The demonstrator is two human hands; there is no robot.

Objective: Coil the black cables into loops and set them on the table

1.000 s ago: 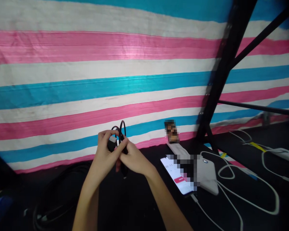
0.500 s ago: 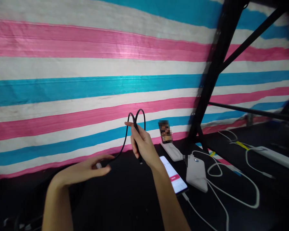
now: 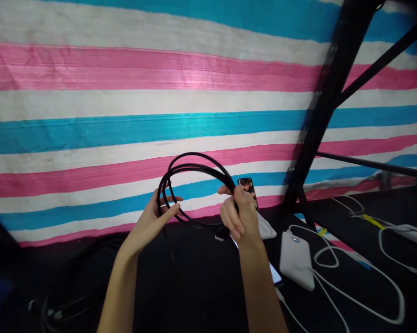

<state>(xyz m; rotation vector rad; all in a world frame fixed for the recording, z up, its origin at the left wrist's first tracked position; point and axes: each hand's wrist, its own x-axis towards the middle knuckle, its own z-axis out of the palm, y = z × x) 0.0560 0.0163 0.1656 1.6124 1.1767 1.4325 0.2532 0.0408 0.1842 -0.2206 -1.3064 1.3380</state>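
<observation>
A black cable [image 3: 197, 167] is wound into several loose loops in the air in front of me. My right hand [image 3: 239, 210] is closed round the gathered strands at the loops' right side. Below its fingers the cable's dark plug end [image 3: 221, 234] sticks out. On the other side, my left hand [image 3: 156, 215] has thumb and fingers apart, with the strands passing along the gap between them. Its fingers are not wrapped tight round the cable. Partly behind my right hand, a phone with a lit screen [image 3: 275, 273] lies on the black surface.
A second phone [image 3: 249, 188] leans upright by a white stand [image 3: 265, 226]. Right of it lie a white power bank [image 3: 296, 261], looped white cables [image 3: 361, 300] and a power strip [image 3: 413, 235]. More black cables [image 3: 69, 305] lie at left. A black metal frame [image 3: 319, 120] rises before the striped sheet [image 3: 125, 101].
The cable has gone from narrow upright loops to a wider coil between my hands. My left hand has risen and moved right to the coil; my right hand has shifted right, still gripping.
</observation>
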